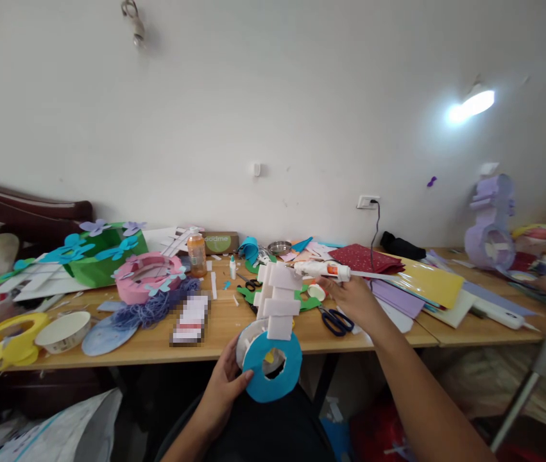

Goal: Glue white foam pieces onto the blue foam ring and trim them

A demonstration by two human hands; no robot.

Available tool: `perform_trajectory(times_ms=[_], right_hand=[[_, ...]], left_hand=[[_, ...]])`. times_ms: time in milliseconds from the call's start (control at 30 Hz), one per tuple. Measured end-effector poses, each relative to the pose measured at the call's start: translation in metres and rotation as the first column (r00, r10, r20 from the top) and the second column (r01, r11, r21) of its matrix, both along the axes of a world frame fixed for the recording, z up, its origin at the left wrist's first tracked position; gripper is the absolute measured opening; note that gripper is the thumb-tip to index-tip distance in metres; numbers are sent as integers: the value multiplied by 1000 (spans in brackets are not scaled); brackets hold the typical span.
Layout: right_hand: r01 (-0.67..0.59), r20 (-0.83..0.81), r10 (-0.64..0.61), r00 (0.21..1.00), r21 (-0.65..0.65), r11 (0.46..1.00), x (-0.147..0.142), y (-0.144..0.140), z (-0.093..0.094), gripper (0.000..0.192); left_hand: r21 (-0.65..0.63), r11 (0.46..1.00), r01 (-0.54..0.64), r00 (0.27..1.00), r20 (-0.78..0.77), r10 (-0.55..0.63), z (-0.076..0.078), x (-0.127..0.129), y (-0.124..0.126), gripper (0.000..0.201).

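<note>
White wall behind, a cluttered wooden craft table (215, 333) below it: my left hand (222, 385) grips the rim of a blue foam ring (273, 366) topped with stacked white foam blocks (277, 295), at the table's near edge. My right hand (354, 301) clasps a white hot-glue gun (323, 271), nozzle toward the blocks. I judge light, small dabs suit this soft, matte foam; blue-handled scissors (336, 321) lie just beside.
</note>
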State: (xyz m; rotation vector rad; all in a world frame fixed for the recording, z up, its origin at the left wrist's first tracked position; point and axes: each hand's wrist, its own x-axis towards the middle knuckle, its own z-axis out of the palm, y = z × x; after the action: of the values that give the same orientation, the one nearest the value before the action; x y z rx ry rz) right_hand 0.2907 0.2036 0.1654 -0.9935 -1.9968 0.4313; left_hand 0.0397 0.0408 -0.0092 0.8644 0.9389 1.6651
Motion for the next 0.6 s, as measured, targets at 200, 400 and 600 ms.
perform_trajectory(times_ms=[200, 400, 600], right_hand=[[47, 26, -48, 999, 29, 998, 1, -1, 4, 63], [1, 22, -2, 1000, 27, 1000, 2, 2, 4, 58], [-46, 8, 46, 999, 14, 999, 4, 4, 6, 53]], left_hand=[[0, 1000, 15, 1000, -25, -15, 0, 0, 1, 82], [4, 999, 37, 998, -42, -36, -3, -2, 1, 82], [10, 999, 37, 999, -34, -36, 0, -1, 0, 82]])
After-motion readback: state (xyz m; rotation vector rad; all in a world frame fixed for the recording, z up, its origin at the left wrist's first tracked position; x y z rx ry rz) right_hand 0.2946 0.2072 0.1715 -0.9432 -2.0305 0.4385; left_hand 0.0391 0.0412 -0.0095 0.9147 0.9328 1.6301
